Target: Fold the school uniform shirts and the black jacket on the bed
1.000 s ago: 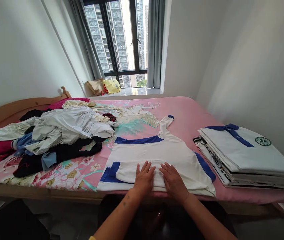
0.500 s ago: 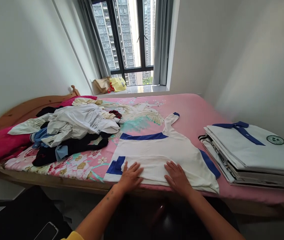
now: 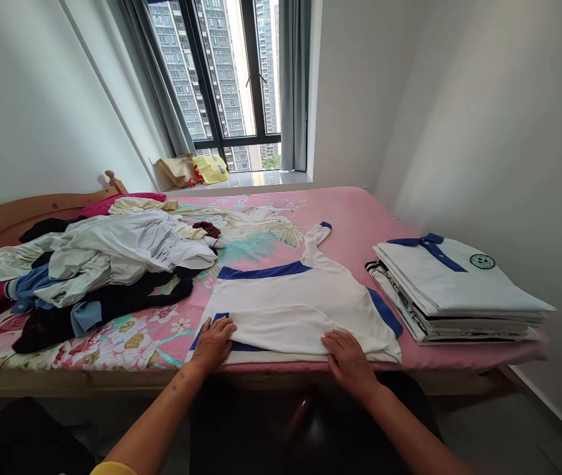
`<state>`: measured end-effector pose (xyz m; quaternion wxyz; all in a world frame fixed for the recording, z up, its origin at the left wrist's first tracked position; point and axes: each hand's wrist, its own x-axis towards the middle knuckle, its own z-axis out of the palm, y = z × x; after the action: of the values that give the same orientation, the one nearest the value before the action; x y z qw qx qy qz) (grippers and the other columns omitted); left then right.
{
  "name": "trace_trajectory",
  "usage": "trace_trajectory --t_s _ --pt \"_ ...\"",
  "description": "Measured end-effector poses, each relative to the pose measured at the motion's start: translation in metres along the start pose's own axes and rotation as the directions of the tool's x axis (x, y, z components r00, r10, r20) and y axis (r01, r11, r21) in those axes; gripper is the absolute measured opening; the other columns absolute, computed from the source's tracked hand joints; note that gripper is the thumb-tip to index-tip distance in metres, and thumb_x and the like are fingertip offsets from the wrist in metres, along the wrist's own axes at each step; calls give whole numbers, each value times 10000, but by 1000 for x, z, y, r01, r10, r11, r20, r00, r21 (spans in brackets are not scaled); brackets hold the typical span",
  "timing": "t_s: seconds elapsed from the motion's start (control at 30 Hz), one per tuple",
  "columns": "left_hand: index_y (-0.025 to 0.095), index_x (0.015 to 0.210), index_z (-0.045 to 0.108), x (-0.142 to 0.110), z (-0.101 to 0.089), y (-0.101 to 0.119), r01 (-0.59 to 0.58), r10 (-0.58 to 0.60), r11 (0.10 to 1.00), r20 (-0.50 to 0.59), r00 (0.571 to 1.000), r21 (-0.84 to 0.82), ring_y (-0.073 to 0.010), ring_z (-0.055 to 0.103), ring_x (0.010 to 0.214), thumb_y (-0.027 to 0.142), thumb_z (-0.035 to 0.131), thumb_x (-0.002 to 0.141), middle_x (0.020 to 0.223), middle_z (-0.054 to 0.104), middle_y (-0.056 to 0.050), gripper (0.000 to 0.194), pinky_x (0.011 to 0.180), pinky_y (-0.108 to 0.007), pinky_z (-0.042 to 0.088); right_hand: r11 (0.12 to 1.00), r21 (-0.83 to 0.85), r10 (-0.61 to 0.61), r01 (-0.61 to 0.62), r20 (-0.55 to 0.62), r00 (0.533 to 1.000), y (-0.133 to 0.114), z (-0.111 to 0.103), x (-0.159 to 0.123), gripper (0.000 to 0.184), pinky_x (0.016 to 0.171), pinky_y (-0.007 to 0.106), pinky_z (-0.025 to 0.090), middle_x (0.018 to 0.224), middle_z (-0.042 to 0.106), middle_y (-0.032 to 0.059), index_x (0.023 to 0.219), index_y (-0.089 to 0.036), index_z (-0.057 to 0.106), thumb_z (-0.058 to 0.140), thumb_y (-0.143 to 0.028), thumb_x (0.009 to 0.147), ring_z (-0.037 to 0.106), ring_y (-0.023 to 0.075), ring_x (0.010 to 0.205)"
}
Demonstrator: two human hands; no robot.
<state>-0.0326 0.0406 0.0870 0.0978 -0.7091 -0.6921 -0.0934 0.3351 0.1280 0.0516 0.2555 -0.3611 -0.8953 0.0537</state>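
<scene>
Open and flat, the left grip and right grip press down the folded-over lower half of one white polo shirt with blue trim, keeping it smooth at the near edge of the pink floral bed. One stack of folded shirts lies at 3 o'clock, one tangled heap of clothes at 9 o'clock.

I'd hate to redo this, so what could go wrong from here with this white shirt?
The white shirt with blue trim lies right at the edge of the bed under the left hand and right hand, so its folded part might slide off. The heap of loose clothes lies close beside it and could get mixed in. The stacked folded shirts sit unevenly, so a bump might topple them.
</scene>
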Motion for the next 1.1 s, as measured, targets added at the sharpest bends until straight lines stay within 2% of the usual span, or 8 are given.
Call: trace_trajectory --t_s 0.1,0.23,0.53,0.63,0.77,0.9,0.97,1.1 --pt "222 984 646 4 -7 -2 -62 63 997 -19 998 43 -230 553 1104 66 427 758 1120 651 -65 352 1048 -490 273 999 -35 29 -29 -4 1000 3 4 2 452 1049 419 306 1191 592 48 1134 -199 600 445 -52 735 461 222 1165" --pt "234 1074 636 -6 -12 -4 -165 172 983 -89 981 82 -224 462 1229 68 375 820 1244 593 -52 400 1098 -488 174 993 -85 76 -76 -4 997 13 4 0 440 1020 394 322 1201 599 22 1131 -206 613 406 -43 778 470 220 1157" --pt "256 1277 515 -44 -12 -15 -149 156 987 126 980 -61 -235 369 1303 129 447 712 1366 481 -27 583 1131 -466 119 974 -205 105 -93 47 993 34 -11 -25 478 1035 460 273 1277 547 40 1207 -211 566 401 -98 773 431 252 1218" --pt "247 1235 550 -31 -20 2 -138 144 986 67 987 -96 -235 364 1305 121 445 696 1346 503 -23 563 1132 -491 92 985 -148 91 -86 25 996 20 -20 -19 468 1063 468 245 1302 521 43 1220 -205 551 382 -127 790 400 236 1252" --pt "218 1177 580 12 -19 59 -189 189 961 -23 982 -202 -163 421 1265 56 360 770 1290 558 -26 491 1128 -428 179 1000 13 1 -1 -1 1000 -19 -20 23 417 1092 399 244 1287 531 50 1199 -174 561 343 -146 844 394 190 1258" --pt "231 1239 528 46 -3 102 -274 303 920 65 951 -279 -147 395 1283 75 348 833 1342 510 -29 471 1110 -395 230 992 108 -74 63 101 992 -43 1 67 414 1107 382 226 1295 527 40 1217 -181 548 343 -144 859 374 179 1273" --pt "256 1307 459 47 6 99 -243 284 937 141 948 -252 -185 357 1310 160 364 875 1395 447 -42 453 1111 -473 184 993 100 -82 62 201 976 -39 15 76 415 1109 431 202 1344 481 52 1268 -181 505 386 -222 872 335 211 1302" --pt "298 1401 302 34 22 64 -112 140 984 211 967 -142 -254 251 1360 446 368 898 1480 289 -60 528 1089 -575 83 997 67 -63 45 295 953 -18 30 72 515 1115 493 111 1462 305 61 1373 -198 373 375 -412 905 217 240 1360"
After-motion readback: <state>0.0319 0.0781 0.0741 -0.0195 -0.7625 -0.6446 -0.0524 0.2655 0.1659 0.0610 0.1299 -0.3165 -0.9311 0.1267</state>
